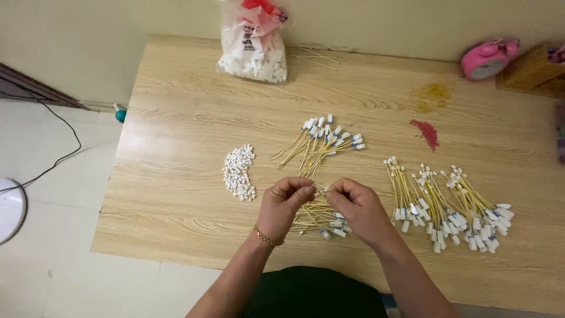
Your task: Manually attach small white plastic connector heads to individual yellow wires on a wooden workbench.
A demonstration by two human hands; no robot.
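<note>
**Over the tabletop, a thin wire is pinched between two hands**

Near the tabletop's [176,118] front edge, one yellow wire [321,189] is pinched by the left hand [285,203] and right hand [353,206], each grip closed tight. The small white cap should be pushed on straight and slowly. That cap is hidden by fingertips; the wire's end cannot be made out.
</note>
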